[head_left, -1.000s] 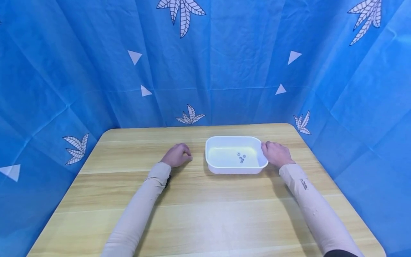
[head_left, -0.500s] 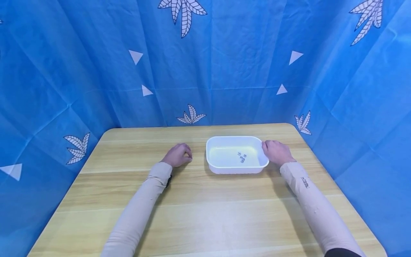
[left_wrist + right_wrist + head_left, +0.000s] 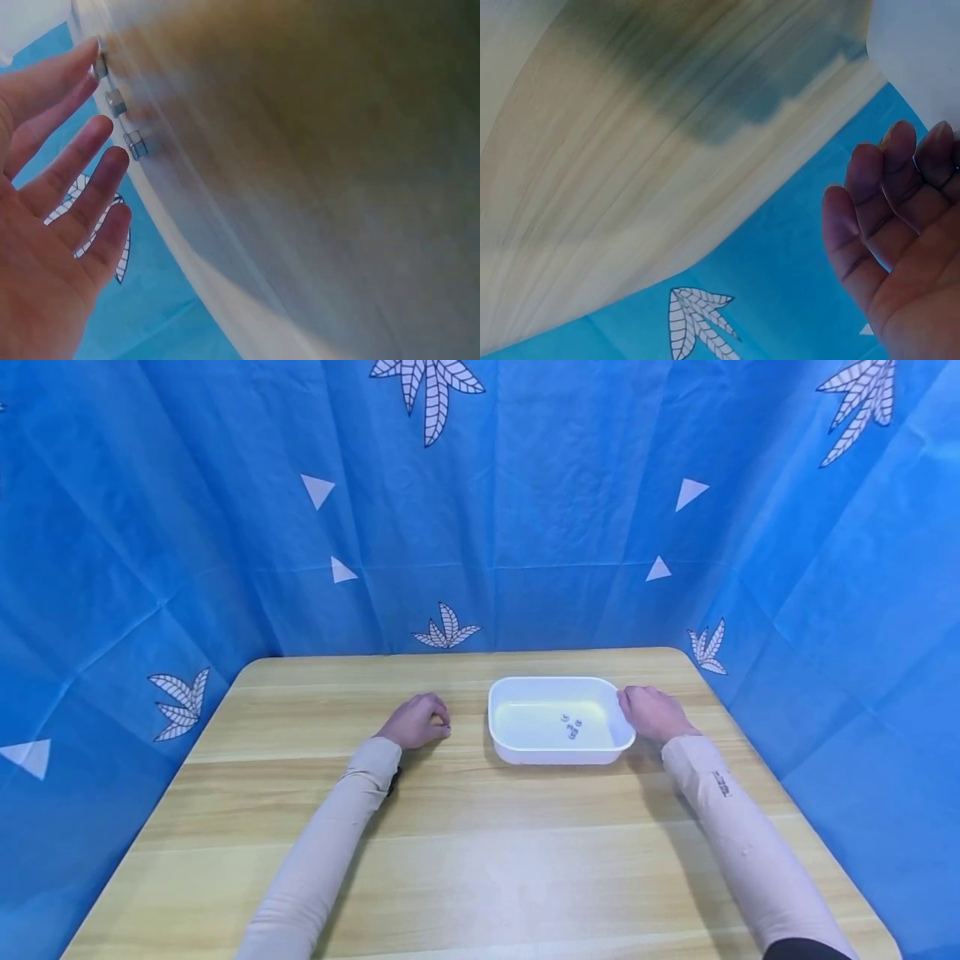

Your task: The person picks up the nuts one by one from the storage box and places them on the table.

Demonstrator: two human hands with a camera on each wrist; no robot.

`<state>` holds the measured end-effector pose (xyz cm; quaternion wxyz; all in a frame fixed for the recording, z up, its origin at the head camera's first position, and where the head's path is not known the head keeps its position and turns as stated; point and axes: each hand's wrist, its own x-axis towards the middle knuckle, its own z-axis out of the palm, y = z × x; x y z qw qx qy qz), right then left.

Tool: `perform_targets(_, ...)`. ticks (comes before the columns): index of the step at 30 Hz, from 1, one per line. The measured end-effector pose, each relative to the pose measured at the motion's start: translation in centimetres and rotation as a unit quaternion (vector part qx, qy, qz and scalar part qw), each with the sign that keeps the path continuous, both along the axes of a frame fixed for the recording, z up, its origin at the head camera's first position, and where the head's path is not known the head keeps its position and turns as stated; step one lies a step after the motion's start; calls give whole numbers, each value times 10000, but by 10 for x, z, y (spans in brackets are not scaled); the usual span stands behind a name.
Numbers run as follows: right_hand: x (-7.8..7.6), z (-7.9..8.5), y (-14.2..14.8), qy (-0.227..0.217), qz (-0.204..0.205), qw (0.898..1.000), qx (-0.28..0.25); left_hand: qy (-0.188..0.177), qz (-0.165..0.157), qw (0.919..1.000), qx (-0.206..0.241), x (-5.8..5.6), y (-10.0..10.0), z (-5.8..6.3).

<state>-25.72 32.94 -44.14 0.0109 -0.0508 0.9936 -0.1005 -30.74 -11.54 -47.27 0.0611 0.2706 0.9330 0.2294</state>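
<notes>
My left hand (image 3: 417,722) is low over the table, left of a white plastic tub (image 3: 555,757). In the left wrist view its thumb and index fingertip meet on a small metal hex nut (image 3: 100,66), pinching it, while the other fingers spread loosely. Two more nuts, a middle one (image 3: 115,102) and a nearer one (image 3: 136,145), stand in line beside it on the table; the hand hides them from the head view. My right hand (image 3: 655,715) grips the right end of the tub at its rim. Several metal nuts (image 3: 572,727) lie on the tub's floor.
The wood-grain table (image 3: 487,852) has rounded back corners. A blue curtain (image 3: 570,527) with white leaf and triangle prints hangs right behind it and along both sides.
The tub has slid slightly to the right together with my right hand, carrying its nuts along. My left hand keeps nearly the same place.
</notes>
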Motion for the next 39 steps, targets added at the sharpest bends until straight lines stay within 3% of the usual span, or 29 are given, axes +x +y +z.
perform_targets(5, 0, 0, 3, -22, 36, 10000, -81, -273, 384, 9959, 768, 1, -8, 13)
perform_targets(12, -1, -1, 7, -43, -110, 9996, -241, 79, 653, 9880, 1395, 1, -5, 33)
perform_targets(24, 0, -7, 9, -234, -428, 9980, -395, 371, 266, 9760, 2129, 10, 33, 54)
perform_targets(31, -1, -12, 12, -251, -484, 9981, -291, 306, -99, 9714, 2352, 12, 60, 56)
perform_targets(39, 4, -9, 6, -117, -462, 9986, -212, 282, -411, 9763, 2108, 16, 98, 49)
